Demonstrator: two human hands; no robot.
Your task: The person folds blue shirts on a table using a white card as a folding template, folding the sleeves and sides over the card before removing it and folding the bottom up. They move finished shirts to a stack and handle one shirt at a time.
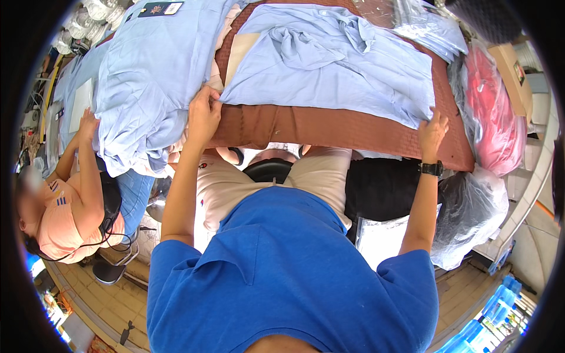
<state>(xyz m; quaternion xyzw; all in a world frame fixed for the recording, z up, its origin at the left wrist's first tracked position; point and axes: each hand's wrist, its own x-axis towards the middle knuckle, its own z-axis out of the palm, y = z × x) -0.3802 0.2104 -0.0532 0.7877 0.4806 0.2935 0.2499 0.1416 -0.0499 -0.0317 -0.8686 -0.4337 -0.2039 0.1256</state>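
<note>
A light blue shirt [329,65] lies spread over a table covered in brown cloth [259,126], its near edge running between my hands. Some fabric is bunched near its middle. At the near left corner, my left hand [204,115] is closed with thumb and fingers pinching the hem. My right hand [434,132] grips the near right corner, its fingers curled at the fabric's edge. A flat tan piece [242,50] shows along the shirt's left side, partly beneath it; its kind is unclear.
Left of me rises a pile of light blue shirts [156,70], one with a dark tag [159,9]. A co-worker [76,217] sits there, hands at the garments. On the right are a plastic-bagged red garment [494,112], a cardboard box [512,76] and a clear plastic bag [474,217].
</note>
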